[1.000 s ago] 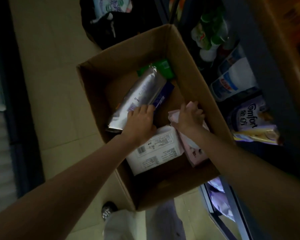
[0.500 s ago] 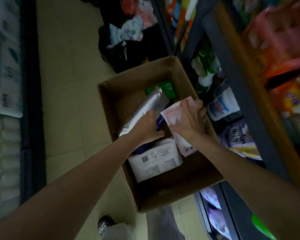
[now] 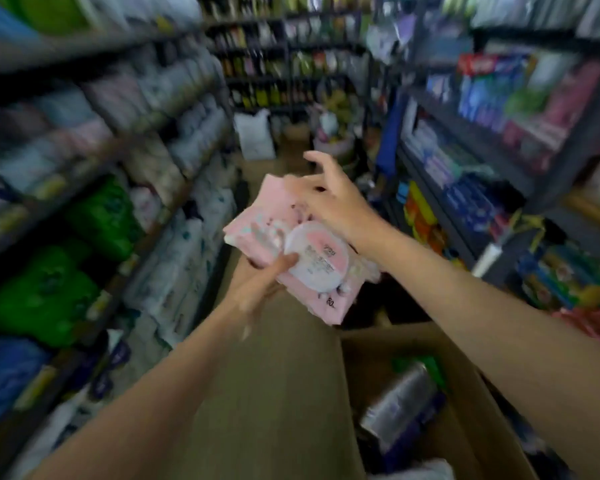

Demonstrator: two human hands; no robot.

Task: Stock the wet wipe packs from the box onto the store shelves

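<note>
A pink wet wipe pack with a round white lid is held up in front of me over the aisle. My left hand grips it from below, thumb on the lid. My right hand lies on its top far edge, with fingers spread and partly lifted. The cardboard box stands on the floor at the lower right. It holds a silver pack and something green behind it.
Stocked shelves run along the left with green and white packs. Shelves on the right carry blue and red boxes. The aisle floor runs ahead to a white sack and more shelves at the far end.
Both hands came up out of the box with the pink pack. The view swung from looking down into the box to looking along the aisle. The left hand let go of the silver pack.
</note>
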